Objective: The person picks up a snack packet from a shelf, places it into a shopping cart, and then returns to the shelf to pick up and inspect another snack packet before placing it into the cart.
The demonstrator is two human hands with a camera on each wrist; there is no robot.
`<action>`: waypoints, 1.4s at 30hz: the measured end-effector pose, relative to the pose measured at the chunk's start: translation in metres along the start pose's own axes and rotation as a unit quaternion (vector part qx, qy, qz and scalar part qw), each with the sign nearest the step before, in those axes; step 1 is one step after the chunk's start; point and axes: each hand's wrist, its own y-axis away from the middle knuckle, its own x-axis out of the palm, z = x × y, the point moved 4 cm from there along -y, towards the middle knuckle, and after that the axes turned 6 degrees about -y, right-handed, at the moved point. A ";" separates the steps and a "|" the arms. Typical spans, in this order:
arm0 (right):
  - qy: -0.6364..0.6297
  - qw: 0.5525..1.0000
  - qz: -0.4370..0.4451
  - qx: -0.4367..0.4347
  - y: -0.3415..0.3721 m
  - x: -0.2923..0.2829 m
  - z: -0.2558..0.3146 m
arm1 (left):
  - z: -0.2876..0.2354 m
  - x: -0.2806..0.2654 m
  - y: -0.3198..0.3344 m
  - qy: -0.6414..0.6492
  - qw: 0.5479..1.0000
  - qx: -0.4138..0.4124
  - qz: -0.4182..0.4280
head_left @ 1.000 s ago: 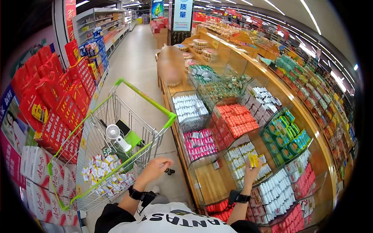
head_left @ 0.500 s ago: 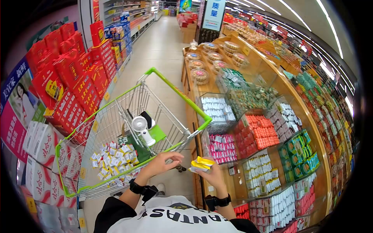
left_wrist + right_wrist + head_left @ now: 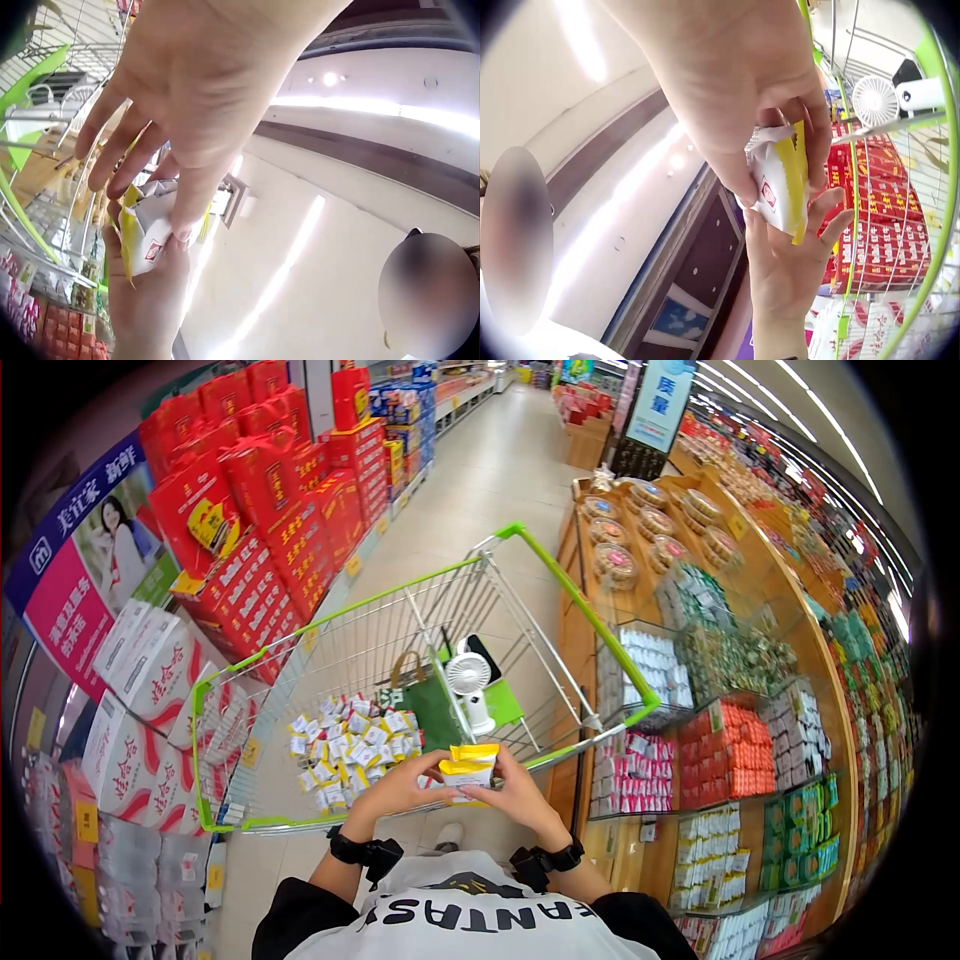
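White-and-yellow packets (image 3: 469, 766) are between both hands, over the near edge of the shopping cart (image 3: 270, 822). The right hand (image 3: 520, 797) pinches them, its thumb on the white side in the right wrist view. The left hand (image 3: 398, 788) touches them from the other side; its thumb rests by the packet (image 3: 154, 225) in the left wrist view, the other fingers spread and slightly bent. In the cart lies a pile of similar packets (image 3: 352, 748), beside a green bag (image 3: 428, 710) and a white handheld fan (image 3: 468, 685).
Right of the cart stands a wooden display (image 3: 570, 690) with bins of wrapped snacks, among them white-and-yellow packets (image 3: 712, 855). Red boxes (image 3: 245, 595) and white cartons (image 3: 150, 670) are stacked on the left. An aisle floor (image 3: 490, 480) runs ahead.
The right hand has carried the packets from the display bin leftward to the cart's near edge, where the left hand now meets it. The head view has turned left.
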 end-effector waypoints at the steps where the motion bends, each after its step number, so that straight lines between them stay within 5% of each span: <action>1: -0.010 1.000 0.013 0.007 -0.008 0.009 -0.002 | 0.011 -0.007 0.005 0.003 1.000 0.000 -0.017; 14: -0.082 0.979 0.182 0.040 -0.074 0.097 -0.042 | 0.074 -0.036 0.083 0.122 0.956 -0.115 -0.243; 21: -0.153 0.968 0.171 0.097 -0.102 0.114 -0.077 | 0.109 -0.031 0.095 0.152 0.909 -0.183 -0.343; 23: -0.107 0.977 0.182 0.041 -0.110 0.115 -0.084 | 0.117 -0.030 0.094 0.170 0.899 -0.172 -0.366; 28: -0.019 0.963 0.255 0.084 -0.119 0.120 -0.088 | 0.135 -0.021 0.091 0.190 0.867 -0.300 -0.350; 38: 0.079 0.944 0.308 0.092 -0.125 0.125 -0.129 | 0.146 -0.008 0.086 0.195 0.830 -0.293 -0.433; 42: 0.178 0.922 0.335 0.075 -0.125 0.125 -0.122 | 0.153 0.001 0.083 0.188 0.838 -0.318 -0.401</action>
